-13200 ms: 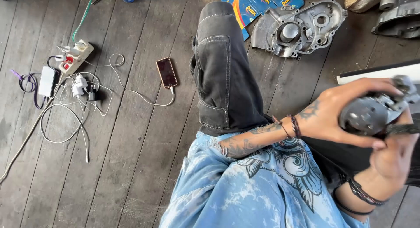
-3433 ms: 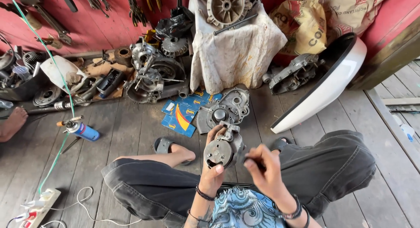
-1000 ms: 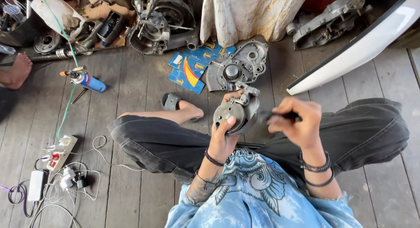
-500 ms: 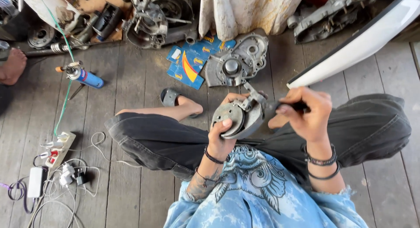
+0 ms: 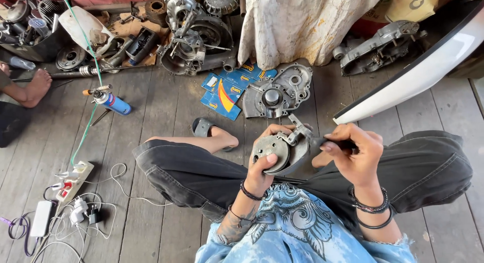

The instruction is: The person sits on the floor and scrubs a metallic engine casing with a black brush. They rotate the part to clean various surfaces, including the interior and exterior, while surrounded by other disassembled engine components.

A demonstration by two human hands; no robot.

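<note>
Seated cross-legged on a grey plank floor (image 5: 151, 106), in dark trousers and a blue patterned shirt. Against the far wall, a cloth-draped heap (image 5: 307, 21), a white curved body panel (image 5: 418, 74) at the right, and a stripped engine (image 5: 194, 36) left of the cloth. Nearer on the boards, a flat grey engine cover (image 5: 277, 94) lying partly over blue cardboard packets (image 5: 224, 89). Further left, a blue gas torch canister (image 5: 113, 101) and a white power strip (image 5: 70, 180) with chargers and tangled white cables.

Held above the lap, between the knees: a round grey metal part (image 5: 277, 152), tilted slightly less than half a second earlier and sitting a little lower in view. Left hand (image 5: 264, 164) closed around its rim from below, thumb pressed on the round face. Right hand (image 5: 355, 154) closed on a thin dark tool (image 5: 327, 142), tip touching the part's right edge, as before. Whole scene shifted downward, showing more of the wall clutter.

Top left, a dark tub (image 5: 30, 38) holding metal parts, too jumbled to identify.
</note>
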